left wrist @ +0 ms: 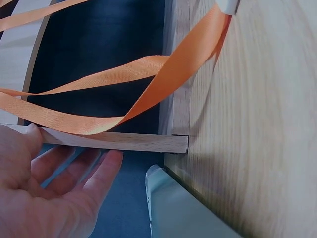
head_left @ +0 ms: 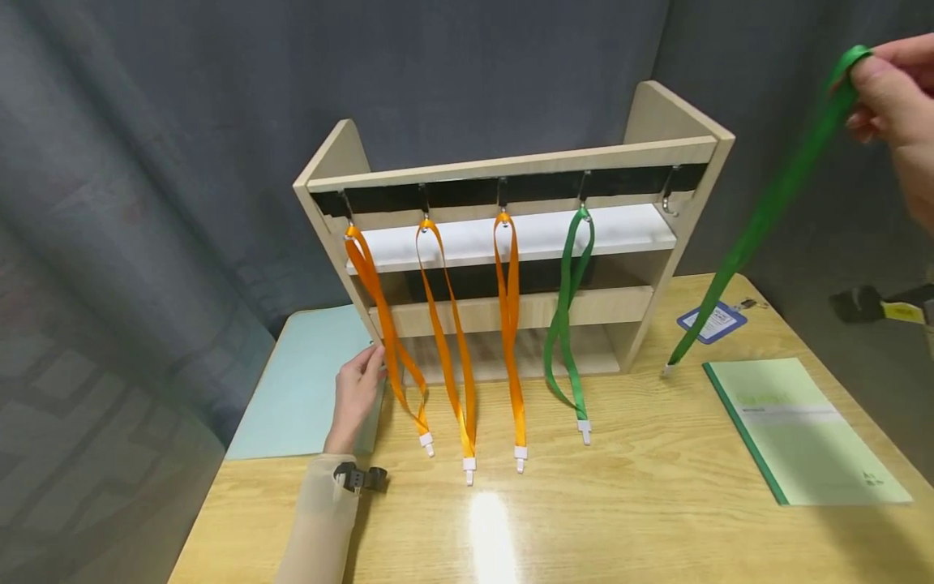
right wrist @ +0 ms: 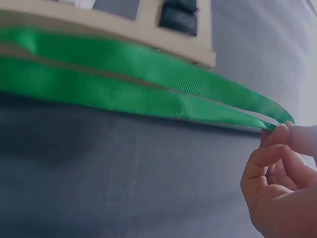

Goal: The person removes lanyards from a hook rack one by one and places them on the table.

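Observation:
My right hand (head_left: 901, 97) pinches the looped top of a green lanyard (head_left: 777, 199) high at the right. The lanyard slants down to the left, its white clip (head_left: 667, 369) low by the table. In the right wrist view its two strands (right wrist: 148, 67) run from my thumb and finger. My left hand (head_left: 357, 389) grips the left side panel (left wrist: 124, 141) of a wooden shelf (head_left: 467, 312), thumb on its front edge and fingers on the outer side. Three orange lanyards (head_left: 508, 300) and one green lanyard (head_left: 563, 312) hang from hooks; the rightmost hook (head_left: 667, 199) is bare.
A pale green notebook (head_left: 803, 430) lies at the right of the table (head_left: 620, 503). Behind it is a blue badge holder (head_left: 711, 322). A light blue sheet or board (head_left: 306, 381) lies left of the shelf. Dark grey curtains (head_left: 474, 73) hang behind.

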Tool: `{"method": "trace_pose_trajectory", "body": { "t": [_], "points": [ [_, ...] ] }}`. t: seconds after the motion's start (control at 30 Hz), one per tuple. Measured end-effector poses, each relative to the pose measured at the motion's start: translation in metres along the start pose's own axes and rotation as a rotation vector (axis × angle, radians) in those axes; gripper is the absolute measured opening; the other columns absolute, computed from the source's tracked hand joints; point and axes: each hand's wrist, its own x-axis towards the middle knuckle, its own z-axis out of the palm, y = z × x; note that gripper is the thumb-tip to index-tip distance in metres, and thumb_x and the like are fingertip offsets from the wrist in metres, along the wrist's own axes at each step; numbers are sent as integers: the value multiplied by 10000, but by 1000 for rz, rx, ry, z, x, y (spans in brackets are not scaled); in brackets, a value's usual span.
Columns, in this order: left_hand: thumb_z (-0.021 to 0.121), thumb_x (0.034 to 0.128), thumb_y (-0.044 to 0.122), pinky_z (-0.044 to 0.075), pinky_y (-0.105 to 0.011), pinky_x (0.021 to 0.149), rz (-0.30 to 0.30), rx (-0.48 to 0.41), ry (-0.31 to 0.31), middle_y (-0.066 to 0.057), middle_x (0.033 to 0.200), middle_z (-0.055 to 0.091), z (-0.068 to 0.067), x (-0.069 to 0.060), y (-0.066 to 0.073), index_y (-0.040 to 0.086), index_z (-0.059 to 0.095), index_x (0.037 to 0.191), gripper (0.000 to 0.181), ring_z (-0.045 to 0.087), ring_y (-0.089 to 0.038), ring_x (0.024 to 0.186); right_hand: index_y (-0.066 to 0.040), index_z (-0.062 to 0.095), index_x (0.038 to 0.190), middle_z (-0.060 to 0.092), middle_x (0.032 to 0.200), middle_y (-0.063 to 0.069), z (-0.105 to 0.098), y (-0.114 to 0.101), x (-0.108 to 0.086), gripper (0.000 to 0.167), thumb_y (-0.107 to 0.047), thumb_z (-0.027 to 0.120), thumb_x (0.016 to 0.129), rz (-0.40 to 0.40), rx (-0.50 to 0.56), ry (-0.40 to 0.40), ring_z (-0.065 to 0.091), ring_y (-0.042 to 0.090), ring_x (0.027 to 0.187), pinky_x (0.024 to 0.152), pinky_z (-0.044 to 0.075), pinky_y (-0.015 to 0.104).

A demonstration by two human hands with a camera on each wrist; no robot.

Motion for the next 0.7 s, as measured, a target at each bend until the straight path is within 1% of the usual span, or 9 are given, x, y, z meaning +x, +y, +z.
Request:
{"method": "trace_pose_trajectory", "body": {
  "t": [0.07, 0.13, 0.2, 0.37, 0.6, 0.7],
  "points": [
    [541, 977, 351, 577, -317, 780, 2, -3, -2, -213, 1187, 613, 0, 0, 0, -36, 620, 1226, 467, 648, -318, 981, -86, 630, 1185, 621, 988, -47, 0, 2, 4, 248, -159, 544, 964, 14, -6, 0, 518, 50, 711, 682, 422, 21],
    [539, 978, 351, 577, -316, 783, 2, -4, -3, -210, 1185, 614, 0, 0, 1, -33, 619, 1227, 465, 649, -316, 979, -104, 618, 1194, 599, 971, -52, 1, 4, 9, 260, -184, 541, 958, 38, -13, 6, 554, 12, 723, 692, 422, 12],
    [536, 979, 353, 576, -313, 785, 0, 3, -2, -203, 1185, 617, 0, 0, 1, -25, 622, 1229, 461, 650, -311, 977, -108, 607, 1201, 587, 960, -52, 2, 7, 14, 276, -207, 539, 952, 42, -28, 19, 580, -13, 731, 697, 431, 14],
    [536, 977, 363, 577, -315, 783, -7, 15, 3, -199, 1189, 616, 0, 0, 2, -20, 625, 1228, 466, 653, -311, 970, -127, 587, 1188, 574, 967, -47, 3, 15, 25, 233, -170, 518, 969, 69, 23, 38, 590, -20, 759, 656, 420, 19],
    [542, 981, 335, 566, -391, 818, -6, -16, -4, -223, 1206, 599, 1, 0, 0, -46, 609, 1235, 463, 642, -341, 984, -108, 599, 1184, 585, 973, -40, 4, 25, 35, 225, -125, 530, 971, 88, 35, 94, 603, -24, 756, 608, 438, 13],
    [541, 984, 321, 564, -404, 821, -2, -24, -6, -229, 1207, 597, 2, 0, 0, -53, 607, 1233, 455, 638, -345, 990, -104, 602, 1187, 586, 981, -35, 3, 28, 38, 227, -123, 537, 970, 109, 65, 108, 608, -19, 763, 608, 443, 11]
  ]
}}
